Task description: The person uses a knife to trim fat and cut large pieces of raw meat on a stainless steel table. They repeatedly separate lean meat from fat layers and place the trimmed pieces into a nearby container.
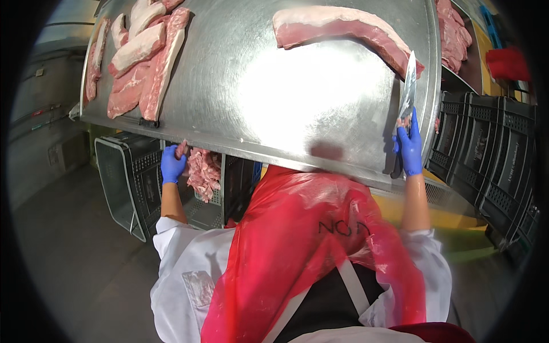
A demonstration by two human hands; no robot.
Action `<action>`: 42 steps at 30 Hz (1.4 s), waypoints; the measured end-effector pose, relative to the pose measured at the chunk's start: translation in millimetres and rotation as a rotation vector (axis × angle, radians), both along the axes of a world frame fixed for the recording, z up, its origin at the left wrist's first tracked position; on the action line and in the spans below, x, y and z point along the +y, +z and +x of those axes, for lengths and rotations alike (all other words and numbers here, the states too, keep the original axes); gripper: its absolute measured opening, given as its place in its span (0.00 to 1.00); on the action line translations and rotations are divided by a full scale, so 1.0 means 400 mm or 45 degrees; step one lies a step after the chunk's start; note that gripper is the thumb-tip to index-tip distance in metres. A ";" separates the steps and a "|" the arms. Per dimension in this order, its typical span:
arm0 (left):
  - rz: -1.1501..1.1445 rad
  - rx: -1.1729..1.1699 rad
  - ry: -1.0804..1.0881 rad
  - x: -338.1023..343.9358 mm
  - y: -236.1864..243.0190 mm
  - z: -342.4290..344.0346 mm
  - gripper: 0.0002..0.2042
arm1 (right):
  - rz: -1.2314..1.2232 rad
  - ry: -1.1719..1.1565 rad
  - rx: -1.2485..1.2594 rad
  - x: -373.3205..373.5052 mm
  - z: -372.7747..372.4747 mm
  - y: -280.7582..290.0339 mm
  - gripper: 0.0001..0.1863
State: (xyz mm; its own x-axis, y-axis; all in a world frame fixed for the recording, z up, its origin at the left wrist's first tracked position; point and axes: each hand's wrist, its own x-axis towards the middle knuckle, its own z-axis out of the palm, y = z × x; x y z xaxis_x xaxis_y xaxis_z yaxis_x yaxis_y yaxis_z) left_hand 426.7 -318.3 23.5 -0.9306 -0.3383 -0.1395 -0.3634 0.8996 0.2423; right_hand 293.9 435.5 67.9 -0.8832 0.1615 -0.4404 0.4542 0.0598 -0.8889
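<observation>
My right hand (409,143), in a blue glove, grips a knife (409,86) pointing away from me at the right edge of the steel table (217,97). Its blade tip lies over the end of a long pork strip (326,26) with a pale fat layer. My left hand (172,164), also gloved blue, is closed on a small meat scrap (182,148) just below the table's front edge, beside a heap of trimmings (201,174) in a grey crate (117,171). Several fatty pork cuts (137,51) are piled at the table's left.
More red meat (452,37) fills a container beyond the table's right edge, near a red object (509,64). Stacked dark crates (486,160) stand at the right, beside yellow surfaces. A grey floor (80,246) shows at lower left. A red plastic apron covers my front.
</observation>
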 end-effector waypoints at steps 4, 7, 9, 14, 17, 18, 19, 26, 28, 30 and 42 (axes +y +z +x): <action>-0.308 0.254 -0.507 0.246 0.076 -0.366 0.34 | -0.177 -0.269 0.127 -0.029 -0.119 -0.095 0.26; 0.135 0.560 -0.876 0.594 0.047 -0.758 0.35 | -0.325 -0.466 0.375 -0.078 -0.289 -0.101 0.11; 0.220 0.607 -1.068 0.814 0.022 -0.952 0.40 | -0.248 -0.570 0.336 -0.090 -0.390 -0.105 0.10; -0.122 0.018 -1.045 1.114 0.056 -1.098 0.44 | 0.003 -0.691 0.411 0.086 -0.470 -0.206 0.13; -0.129 0.054 -1.282 1.039 0.021 -1.000 0.42 | 0.044 -0.663 0.271 0.129 -0.424 -0.169 0.13; -0.175 -0.079 -1.299 1.027 0.060 -0.949 0.43 | -0.032 -0.678 0.287 0.143 -0.390 -0.168 0.12; -0.173 -0.099 -1.327 0.988 0.059 -0.904 0.44 | -0.116 -0.675 0.306 0.143 -0.362 -0.177 0.11; 0.030 -0.097 -1.232 1.250 0.183 -0.938 0.41 | -0.312 -0.723 0.222 0.098 -0.185 -0.200 0.14; 0.162 0.171 -1.090 1.450 0.126 -1.008 0.38 | -0.360 -0.742 0.229 0.103 -0.179 -0.214 0.14; 0.196 0.202 -0.981 1.571 0.065 -1.086 0.33 | -0.399 -0.764 0.245 0.110 -0.175 -0.231 0.14; 0.270 -0.101 -1.248 1.628 0.097 -0.831 0.10 | -0.248 -0.566 0.105 0.153 0.011 -0.169 0.26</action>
